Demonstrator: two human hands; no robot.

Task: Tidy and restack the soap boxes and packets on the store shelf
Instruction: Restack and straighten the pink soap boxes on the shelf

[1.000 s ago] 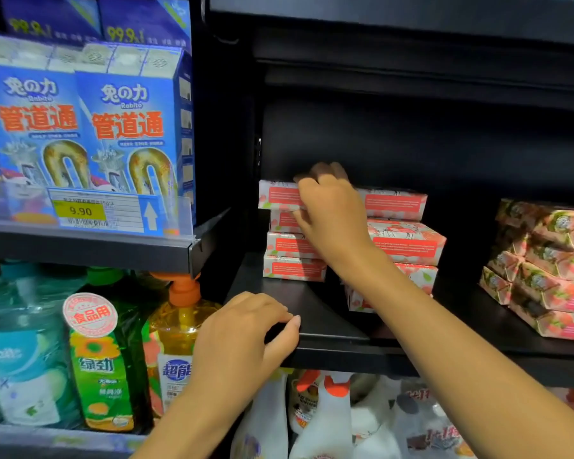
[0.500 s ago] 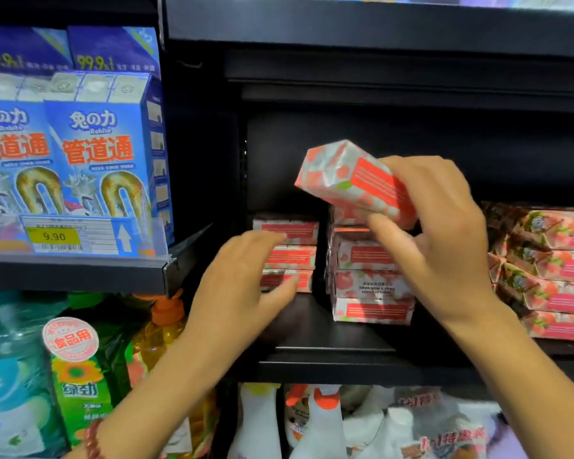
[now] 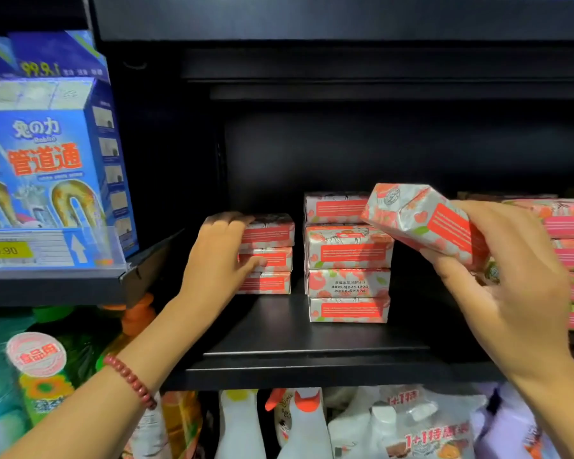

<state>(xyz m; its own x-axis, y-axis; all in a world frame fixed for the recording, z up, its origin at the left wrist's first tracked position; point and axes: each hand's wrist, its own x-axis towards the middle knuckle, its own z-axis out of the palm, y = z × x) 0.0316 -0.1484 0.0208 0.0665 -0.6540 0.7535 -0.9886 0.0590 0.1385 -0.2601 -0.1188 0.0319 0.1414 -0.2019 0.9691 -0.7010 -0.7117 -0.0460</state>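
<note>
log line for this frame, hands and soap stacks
left hand: grips three-box stack | right hand: holds soap box, tilted, in the air | four-box stack: on shelf | soap box: not yet placed

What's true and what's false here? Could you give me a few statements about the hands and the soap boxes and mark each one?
1. The right hand holds a soap box tilted in the air, off the shelf. True.
2. The taller stack is two boxes high. False: four boxes show in it, one on top of another.
3. The left hand holds the shorter stack, with its fingers over the top box and its thumb on the front. True.
4. The left wrist is bare. False: it wears a bracelet of dark red beads.
</note>
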